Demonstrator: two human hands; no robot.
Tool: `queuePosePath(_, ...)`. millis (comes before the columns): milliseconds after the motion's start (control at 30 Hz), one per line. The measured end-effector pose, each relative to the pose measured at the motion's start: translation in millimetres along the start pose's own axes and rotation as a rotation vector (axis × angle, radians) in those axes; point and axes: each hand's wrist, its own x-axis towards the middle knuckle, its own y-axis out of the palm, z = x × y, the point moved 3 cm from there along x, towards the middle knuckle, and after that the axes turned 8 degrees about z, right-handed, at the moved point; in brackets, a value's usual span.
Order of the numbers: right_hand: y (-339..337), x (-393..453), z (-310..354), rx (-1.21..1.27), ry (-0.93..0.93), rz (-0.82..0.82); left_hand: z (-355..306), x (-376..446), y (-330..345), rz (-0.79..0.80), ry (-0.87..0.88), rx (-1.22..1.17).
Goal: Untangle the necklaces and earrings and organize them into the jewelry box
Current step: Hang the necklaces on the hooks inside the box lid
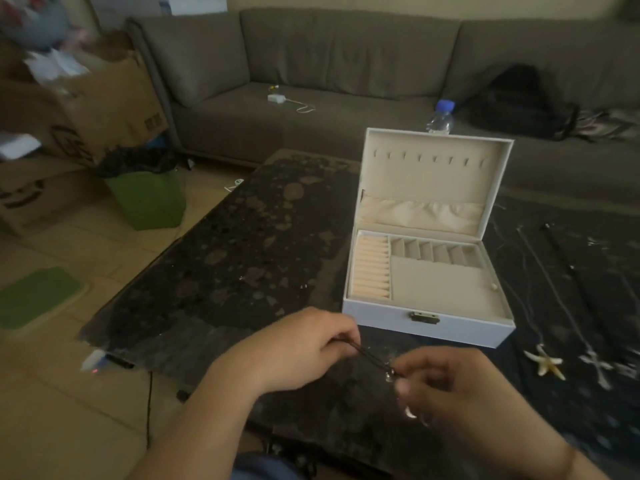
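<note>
A white jewelry box (429,325) stands open on the dark stone table (221,258), its cream compartments bare apart from a small earring (494,286) at the right edge of the tray. In front of the box, my left hand (304,348) pinches one end of a thin dark cord necklace (372,360). My right hand (450,389) pinches the other end, where a small silvery piece hangs. The cord is stretched taut between both hands. Right of the box lie a starfish pendant necklace (545,363) and a cross pendant necklace (596,364), chains laid out straight.
A grey sofa (346,64) runs behind the table, with a water bottle (440,117), a charger and a black bag on it. Cardboard boxes and a green bin (149,202) stand on the floor to the left. A dark cloth (588,410) covers the table's right side.
</note>
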Motion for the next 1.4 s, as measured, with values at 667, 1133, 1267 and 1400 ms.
queuePosePath(667, -81.1, 7.5, 31.8, 0.248, -0.244, 0.018, -95.7, 62.6, -62.3, -0.264, 0.224, -0.213)
queuePosePath(1133, -131.7, -8.0, 38.6, 0.422, -0.394, -0.304, -68.0, 92.5, 14.6, -0.221, 0.018, 0.251)
queuePosePath(1267, -144.4, -5.2, 50.9, 0.491, -0.425, -0.354, -59.4, 94.8, 14.7, -0.319, -0.025, 0.175)
queuePosePath(1400, -148.7, 2.7, 63.3, 0.529, -0.438, -0.333, -54.1, 98.7, 22.5, -0.353, -0.036, 0.176)
